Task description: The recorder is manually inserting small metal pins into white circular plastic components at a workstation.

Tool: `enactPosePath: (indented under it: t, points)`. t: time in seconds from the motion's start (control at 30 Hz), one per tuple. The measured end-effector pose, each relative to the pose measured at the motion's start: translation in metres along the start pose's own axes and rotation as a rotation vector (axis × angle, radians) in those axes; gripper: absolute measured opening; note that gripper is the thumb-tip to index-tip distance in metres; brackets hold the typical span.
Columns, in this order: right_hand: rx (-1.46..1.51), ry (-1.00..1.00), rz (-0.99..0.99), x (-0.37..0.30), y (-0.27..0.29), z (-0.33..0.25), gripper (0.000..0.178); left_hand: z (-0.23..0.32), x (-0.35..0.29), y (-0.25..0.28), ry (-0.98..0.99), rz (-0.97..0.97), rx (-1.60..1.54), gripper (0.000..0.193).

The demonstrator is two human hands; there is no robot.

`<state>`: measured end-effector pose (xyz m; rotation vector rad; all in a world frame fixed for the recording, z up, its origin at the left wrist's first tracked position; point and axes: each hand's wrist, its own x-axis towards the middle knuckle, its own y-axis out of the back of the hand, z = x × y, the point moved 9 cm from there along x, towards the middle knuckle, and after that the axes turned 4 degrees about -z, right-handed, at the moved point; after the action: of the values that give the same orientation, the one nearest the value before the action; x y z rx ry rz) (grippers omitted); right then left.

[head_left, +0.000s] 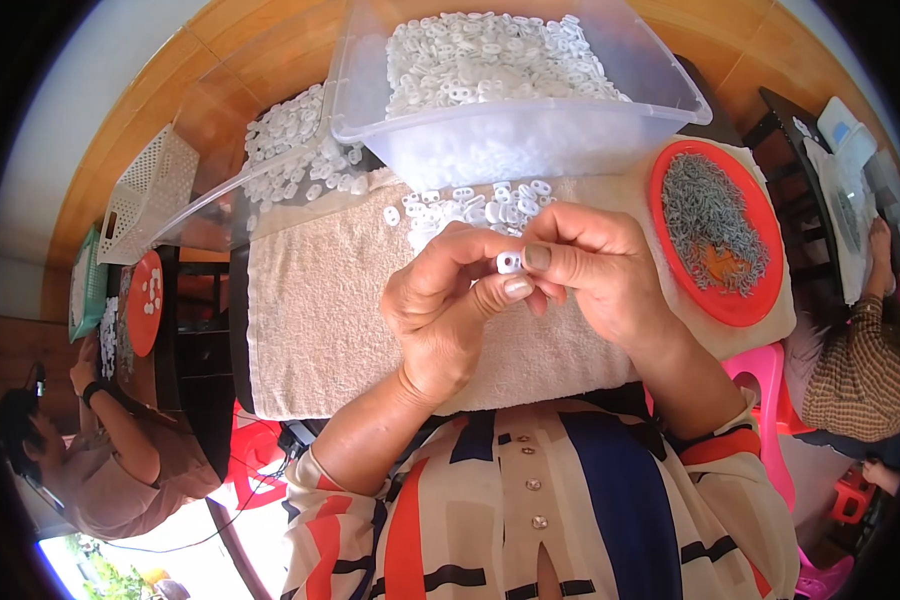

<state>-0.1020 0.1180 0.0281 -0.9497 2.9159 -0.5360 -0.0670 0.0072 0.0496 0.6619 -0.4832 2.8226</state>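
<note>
The left hand is pinching a small white piece above the beige towel, and the right hand is pinching its right edge, though whether it also holds something tiny is unclear. Loose white pieces are lying just beyond; a red plate is holding grey parts at the right.

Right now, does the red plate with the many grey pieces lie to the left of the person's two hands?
No, this red plate lies to the right of the person's right hand.
</note>
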Motion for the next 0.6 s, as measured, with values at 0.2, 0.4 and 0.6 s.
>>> enactPosePath:
  t: [0.2,0.4,0.6]
  points:
    - [0.003,0.0,-0.008,0.0002,-0.0011,0.0012,0.019,0.0018,0.001,-0.0009,-0.009,-0.011,-0.008,0.018]
    - [0.037,0.016,0.03,0.003,-0.0005,0.001,0.021,-0.0053,0.0,-0.0004,0.053,-0.005,-0.042,0.023]
    - [0.042,0.043,0.036,0.0041,-0.004,0.0,0.021,0.0028,-0.005,0.0033,0.022,0.04,-0.008,0.026]
